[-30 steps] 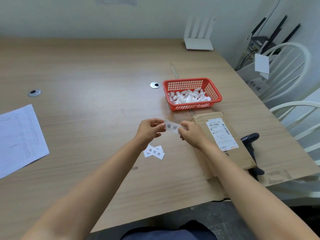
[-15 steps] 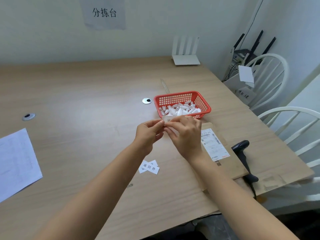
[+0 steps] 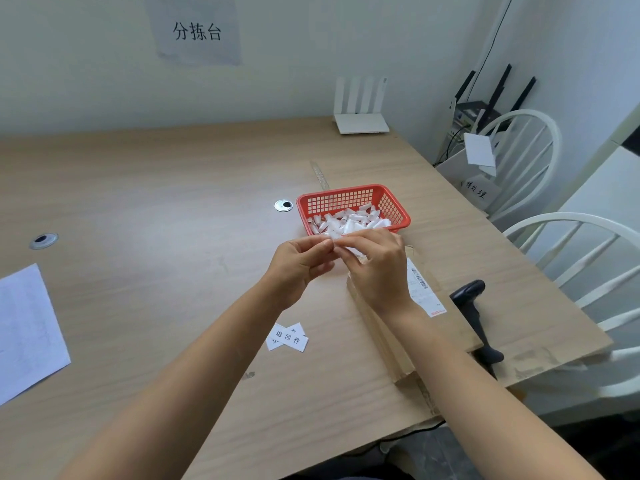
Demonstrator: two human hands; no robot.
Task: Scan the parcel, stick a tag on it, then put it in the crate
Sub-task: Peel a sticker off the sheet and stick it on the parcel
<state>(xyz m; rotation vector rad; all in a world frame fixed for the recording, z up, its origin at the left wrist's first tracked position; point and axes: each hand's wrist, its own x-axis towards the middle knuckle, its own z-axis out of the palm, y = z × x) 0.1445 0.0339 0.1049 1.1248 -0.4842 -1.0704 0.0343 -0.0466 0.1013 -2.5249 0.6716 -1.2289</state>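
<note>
A flat brown cardboard parcel [image 3: 450,313] with a white shipping label [image 3: 420,285] lies on the table at the right, partly under my right forearm. My left hand [image 3: 298,268] and my right hand [image 3: 377,268] meet above the parcel's far end, fingertips pinched together on a small white tag [image 3: 346,245], which is mostly hidden by the fingers. Two more printed tags [image 3: 287,337] lie on the table below my left wrist. A black handheld scanner [image 3: 472,306] rests at the parcel's right edge.
A red plastic basket [image 3: 398,209] holding several white paper bits stands just beyond my hands. A white sheet [image 3: 27,330] lies at the left table edge. A white router [image 3: 362,123] sits at the back. White chairs [image 3: 540,161] stand right of the table.
The head camera has tilted up, showing the wall sign. My hands have drawn together; the tag, earlier stretched flat between them with its print showing, is now bunched between the fingertips.
</note>
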